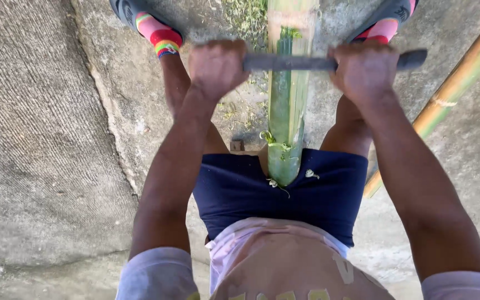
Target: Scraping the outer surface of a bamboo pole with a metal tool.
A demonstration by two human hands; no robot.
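A green bamboo pole [288,105] runs from my lap away between my legs, its skin partly scraped with curled shavings near my shorts. Across it lies a dark flat blade [301,62], held like a drawknife. My left hand [216,66] grips the blade's left end. The blade's right end is gripped by my right hand [364,69], and its tip sticks out beyond the fist. Both fists sit level, one on each side of the pole.
I sit on rough concrete ground [40,139]. My feet wear dark sandals over striped pink socks [159,33] at the top. A second yellow-green bamboo pole [451,89] lies diagonally at the right. Green shavings [245,16] litter the ground ahead.
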